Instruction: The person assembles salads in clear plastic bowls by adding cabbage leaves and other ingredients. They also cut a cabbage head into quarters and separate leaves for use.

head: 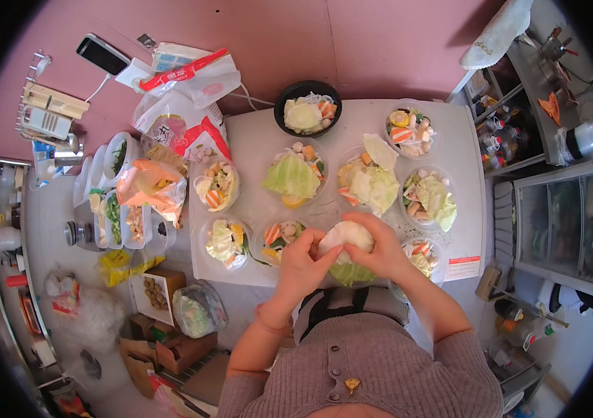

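Both my hands grip a pale, rounded piece of food (347,236), which looks like cabbage. My left hand (307,261) pinches its left side, and my right hand (380,248) curls round its right side. The two thumbs nearly meet at its near edge. Just below it shows a green cabbage leaf (351,274), partly hidden by my hands. A clear bowl with striped sticks and corn (275,243) stands to the left of my left hand. Another clear bowl (427,256) is partly behind my right forearm. Beyond my hands, a bowl holds torn cabbage leaves (375,183).
Several more filled clear bowls and a black bowl (280,117) stand on the white table (254,125). At the left are plastic food bags (160,109) and tubs of chopped vegetables (113,224). Cardboard boxes (187,352) sit lower left; a glass-doored cabinet (568,219) stands right.
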Demonstrator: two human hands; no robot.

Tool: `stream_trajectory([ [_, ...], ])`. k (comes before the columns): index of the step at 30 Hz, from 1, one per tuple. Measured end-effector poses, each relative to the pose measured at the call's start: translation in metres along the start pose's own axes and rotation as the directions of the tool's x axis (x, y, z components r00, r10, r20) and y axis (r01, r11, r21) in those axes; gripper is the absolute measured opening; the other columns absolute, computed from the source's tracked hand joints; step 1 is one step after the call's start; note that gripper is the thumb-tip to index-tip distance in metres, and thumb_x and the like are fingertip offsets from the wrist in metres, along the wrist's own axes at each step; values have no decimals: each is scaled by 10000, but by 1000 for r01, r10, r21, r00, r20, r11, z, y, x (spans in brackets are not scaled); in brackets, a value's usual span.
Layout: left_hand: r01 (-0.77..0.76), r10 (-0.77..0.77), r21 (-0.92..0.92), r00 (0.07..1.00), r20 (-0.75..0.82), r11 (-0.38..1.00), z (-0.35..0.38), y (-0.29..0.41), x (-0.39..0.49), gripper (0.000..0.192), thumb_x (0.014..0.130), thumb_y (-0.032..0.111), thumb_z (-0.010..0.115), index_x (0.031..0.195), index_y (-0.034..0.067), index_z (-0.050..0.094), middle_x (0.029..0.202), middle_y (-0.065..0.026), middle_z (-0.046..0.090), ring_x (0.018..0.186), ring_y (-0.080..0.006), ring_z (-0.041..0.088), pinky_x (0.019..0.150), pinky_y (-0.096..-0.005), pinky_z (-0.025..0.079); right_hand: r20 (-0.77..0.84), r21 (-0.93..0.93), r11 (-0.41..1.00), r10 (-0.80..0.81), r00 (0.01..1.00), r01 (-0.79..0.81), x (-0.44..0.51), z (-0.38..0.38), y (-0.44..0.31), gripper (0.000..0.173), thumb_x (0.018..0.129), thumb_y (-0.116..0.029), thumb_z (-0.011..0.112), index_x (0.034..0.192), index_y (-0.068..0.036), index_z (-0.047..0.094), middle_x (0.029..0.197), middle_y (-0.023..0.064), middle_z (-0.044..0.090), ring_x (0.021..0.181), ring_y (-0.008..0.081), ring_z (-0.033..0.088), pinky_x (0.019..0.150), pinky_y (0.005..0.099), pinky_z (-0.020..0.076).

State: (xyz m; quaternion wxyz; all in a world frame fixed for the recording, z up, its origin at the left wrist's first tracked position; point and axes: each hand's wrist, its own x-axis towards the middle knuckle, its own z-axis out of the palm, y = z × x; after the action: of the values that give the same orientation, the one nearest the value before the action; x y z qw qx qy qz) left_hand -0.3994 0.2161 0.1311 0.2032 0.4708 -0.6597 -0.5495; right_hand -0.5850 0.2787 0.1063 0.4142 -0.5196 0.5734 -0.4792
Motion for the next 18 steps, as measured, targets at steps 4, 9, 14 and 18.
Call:
stream_trajectory([
  [4, -280, 345, 465, 937, -59, 840, -7, -3, -27, 164, 843, 136, 723, 967, 92, 625, 720, -53, 633, 553, -211, 582, 510, -307, 470, 144, -192, 980, -17, 989, 44, -3, 11, -20, 524, 782, -158, 738, 1279, -81, 587, 1194, 160, 635, 1067, 294, 644, 906, 367, 508],
  [9, -227, 539, 677, 790, -292, 700, -34, -33, -62, 177, 836, 120, 723, 983, 82, 630, 815, -115, 657, 617, -295, 643, 552, -366, 522, 251, -58, 998, 46, 967, -32, -11, 39, -22, 473, 816, -136, 705, 1270, -75, 586, 1204, 139, 636, 1088, 268, 642, 904, 373, 524],
  [14, 141, 94, 357, 819, -566, 924, -74, -118, -179, 210, 819, 107, 749, 980, 69, 619, 777, -141, 667, 650, -302, 674, 552, -382, 527, 251, 710, 546, 393, 885, -444, -16, 34, 3, 459, 939, -126, 627, 1372, -88, 479, 1280, 103, 589, 1168, 248, 605, 959, 374, 520],
  [18, 692, -395, 516, 717, -575, 505, -89, -242, -361, 297, 826, 240, 756, 1040, 80, 625, 875, -165, 693, 785, -342, 690, 675, -459, 539, 299, 821, 351, 408, 863, -450, -20, 38, -8, 544, 967, -258, 624, 1439, -121, 392, 1358, 99, 540, 1203, 242, 577, 895, 406, 542],
])
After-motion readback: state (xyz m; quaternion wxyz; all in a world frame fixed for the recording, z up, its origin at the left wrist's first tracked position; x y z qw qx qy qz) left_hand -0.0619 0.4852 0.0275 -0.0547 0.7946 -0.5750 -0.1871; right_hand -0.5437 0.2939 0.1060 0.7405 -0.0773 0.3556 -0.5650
